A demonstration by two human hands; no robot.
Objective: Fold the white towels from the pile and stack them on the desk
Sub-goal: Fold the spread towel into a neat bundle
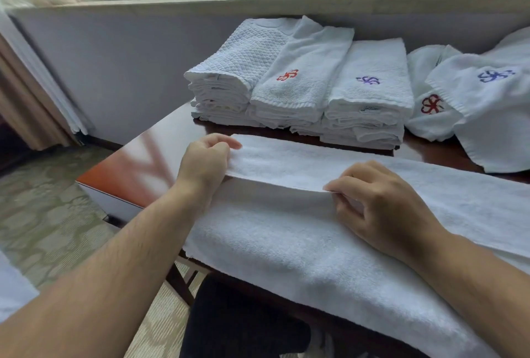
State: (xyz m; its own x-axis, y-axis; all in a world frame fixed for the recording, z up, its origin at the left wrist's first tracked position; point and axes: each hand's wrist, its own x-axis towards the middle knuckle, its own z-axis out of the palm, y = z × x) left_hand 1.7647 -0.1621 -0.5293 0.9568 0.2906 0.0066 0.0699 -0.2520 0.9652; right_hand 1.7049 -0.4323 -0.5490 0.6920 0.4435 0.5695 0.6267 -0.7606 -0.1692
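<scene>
Both hands pinch the folded edge of the white towel (286,231) spread on the desk (137,168): left hand (205,162) at its end, right hand (378,202) midway. Uneven pulling could skew the fold; the near side overhangs and might slide off.

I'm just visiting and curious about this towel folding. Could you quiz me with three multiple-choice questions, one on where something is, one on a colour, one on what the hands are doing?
1. Where do the folded stacks stand?
A. on the floor
B. at the desk's far edge, below the window
C. on a chair

2. What colour is the emblem on the middle stack's top towel?
A. red
B. green
C. yellow

3. What are the left hand and right hand doing?
A. resting idle
B. holding a cup
C. pinching the towel's folded edge

Answers: B, the stacks sit against the wall under the sill; A, the stitching is red; C, both hands grip the fold.
</scene>
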